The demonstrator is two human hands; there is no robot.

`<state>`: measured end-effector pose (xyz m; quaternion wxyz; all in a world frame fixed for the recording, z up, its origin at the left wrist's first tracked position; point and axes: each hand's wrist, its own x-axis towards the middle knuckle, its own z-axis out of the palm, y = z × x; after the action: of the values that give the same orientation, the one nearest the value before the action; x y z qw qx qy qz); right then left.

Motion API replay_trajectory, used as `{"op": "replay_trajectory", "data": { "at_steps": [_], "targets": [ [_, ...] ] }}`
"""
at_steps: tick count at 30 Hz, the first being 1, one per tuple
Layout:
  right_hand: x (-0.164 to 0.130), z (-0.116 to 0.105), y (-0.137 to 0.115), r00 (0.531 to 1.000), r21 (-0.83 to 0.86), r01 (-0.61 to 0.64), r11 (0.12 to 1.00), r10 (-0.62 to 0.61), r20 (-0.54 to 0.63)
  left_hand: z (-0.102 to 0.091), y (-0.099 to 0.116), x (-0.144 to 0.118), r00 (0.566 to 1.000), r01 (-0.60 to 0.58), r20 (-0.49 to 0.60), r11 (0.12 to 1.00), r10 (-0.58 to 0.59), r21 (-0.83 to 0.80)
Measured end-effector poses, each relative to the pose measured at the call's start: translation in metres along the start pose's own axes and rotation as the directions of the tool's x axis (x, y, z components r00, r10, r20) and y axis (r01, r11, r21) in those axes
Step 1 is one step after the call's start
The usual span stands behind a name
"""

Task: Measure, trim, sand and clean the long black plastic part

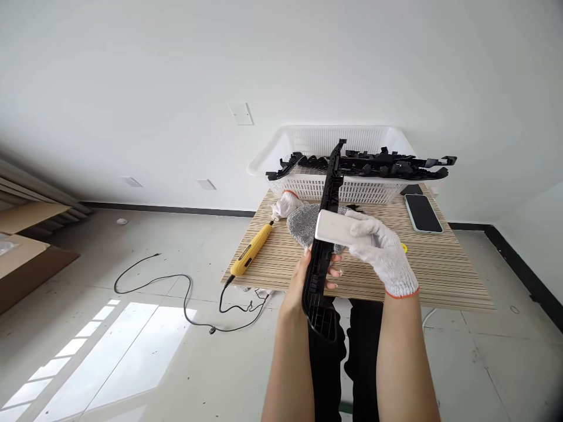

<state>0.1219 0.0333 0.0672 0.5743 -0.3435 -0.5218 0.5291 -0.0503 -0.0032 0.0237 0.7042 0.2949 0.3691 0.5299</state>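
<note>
Table with striped top, seen from the head camera: a person's two hands are working above its near edge. The left hand, bare, is closing its grip around the lower part of a long black plastic strip, the fingertips showing on the strip's right side. The strip is standing tilted in the air, its lower end reaching past the near edge, its upper end passing in front of a white basket. The right hand, gloved, is pinching a white block between thumb and fingers, the grip opened only as wide as the block; the block is crossing over the strip, and contact between the two cannot be told. The basket is occupying the far edge, and further black strips are lying across it. A yellow power tool is resting along the left edge, its cord dropping at the near left corner. A grey cloth is lying behind the held strip, a spare glove just beyond it. A phone is lying near the right edge, toward the far right corner.
</note>
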Motion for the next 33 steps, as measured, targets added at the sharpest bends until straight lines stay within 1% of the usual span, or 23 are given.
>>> {"op": "replay_trajectory", "data": {
  "at_steps": [1,3,4,5,7,8,11,12,14,15,18,19,21,22,23,25,26,29,30,33],
  "targets": [
    [0.0,-0.001,0.0,1.0,0.001,0.002,1.0,-0.002,-0.005,0.002,0.0,0.0,1.0,0.004,0.006,1.0,-0.004,0.011],
    [0.0,-0.003,0.0,0.997,0.001,0.029,1.0,-0.029,-0.077,0.004,0.001,-0.001,0.999,0.029,0.013,0.999,-0.029,0.043],
    [-0.001,-0.004,0.0,0.996,-0.006,0.029,1.0,-0.029,-0.09,0.005,0.001,-0.001,0.999,0.046,0.016,0.997,-0.047,0.058],
    [-0.001,-0.005,0.0,0.998,-0.02,0.011,1.0,-0.012,-0.066,0.005,0.001,-0.001,0.998,0.061,0.019,0.996,-0.062,0.068],
    [-0.002,-0.007,0.001,0.998,-0.049,-0.053,0.997,0.054,0.026,0.004,0.001,-0.001,0.997,0.067,0.019,0.996,-0.069,0.066],
    [-0.002,-0.008,0.001,0.997,-0.05,-0.067,0.996,0.069,0.037,0.004,0.001,0.0,0.998,0.059,0.017,0.997,-0.06,0.054],
    [-0.001,-0.008,0.002,0.999,-0.017,-0.024,1.0,0.023,-0.046,0.004,0.0,0.001,1.0,0.023,-0.002,1.0,-0.023,0.009],
    [-0.001,-0.008,0.002,0.999,-0.018,-0.022,1.0,0.021,-0.044,0.005,-0.001,0.002,1.0,0.02,-0.013,1.0,-0.02,0.003],
    [0.0,-0.007,0.003,0.998,-0.033,-0.054,0.998,0.054,0.012,0.006,-0.003,0.004,0.999,0.019,-0.046,1.0,-0.019,0.008],
    [0.0,-0.007,0.003,0.998,-0.031,-0.063,0.998,0.064,0.02,0.006,-0.003,0.005,0.998,0.016,-0.068,1.0,-0.015,0.014],
    [0.001,-0.006,0.007,0.998,0.002,-0.042,0.999,0.042,-0.05,0.006,-0.005,0.008,0.992,-0.012,-0.127,1.0,0.015,0.022],
    [0.002,-0.007,0.008,0.998,-0.005,-0.052,0.999,0.052,-0.037,0.005,-0.005,0.009,0.99,-0.015,-0.141,1.0,0.018,0.021],
    [0.002,-0.007,0.011,0.995,-0.039,-0.091,0.995,0.093,0.04,0.004,-0.005,0.01,0.986,-0.013,-0.165,1.0,0.016,0.016],
    [0.003,-0.007,0.012,0.994,-0.045,-0.09,0.995,0.093,0.052,0.004,-0.005,0.011,0.984,-0.012,-0.177,1.0,0.014,0.01],
    [0.003,-0.007,0.012,0.997,-0.041,-0.069,0.997,0.07,0.027,0.004,-0.005,0.011,0.982,-0.01,-0.187,1.0,0.01,0.001],
    [0.004,-0.007,0.012,0.998,-0.028,-0.011,1.0,0.009,-0.067,0.004,-0.004,0.012,0.98,-0.008,-0.198,1.0,0.002,-0.029],
    [0.004,-0.008,0.011,0.997,-0.031,-0.006,1.0,0.004,-0.08,0.004,-0.004,0.012,0.979,-0.007,-0.203,0.999,-0.003,-0.048],
    [0.003,-0.011,0.009,0.997,-0.064,-0.074,0.995,0.075,0.012,0.005,-0.002,0.012,0.979,0.006,-0.2,0.996,-0.025,-0.091],
    [0.002,-0.013,0.008,0.997,-0.059,-0.076,0.995,0.077,0.008,0.005,-0.001,0.012,0.982,0.014,-0.187,0.995,-0.032,-0.099],
    [0.0,-0.017,0.007,0.997,-0.025,-0.033,0.999,0.031,-0.065,0.005,-0.001,0.011,0.986,0.042,-0.154,0.994,-0.058,-0.104]
  ]
}}
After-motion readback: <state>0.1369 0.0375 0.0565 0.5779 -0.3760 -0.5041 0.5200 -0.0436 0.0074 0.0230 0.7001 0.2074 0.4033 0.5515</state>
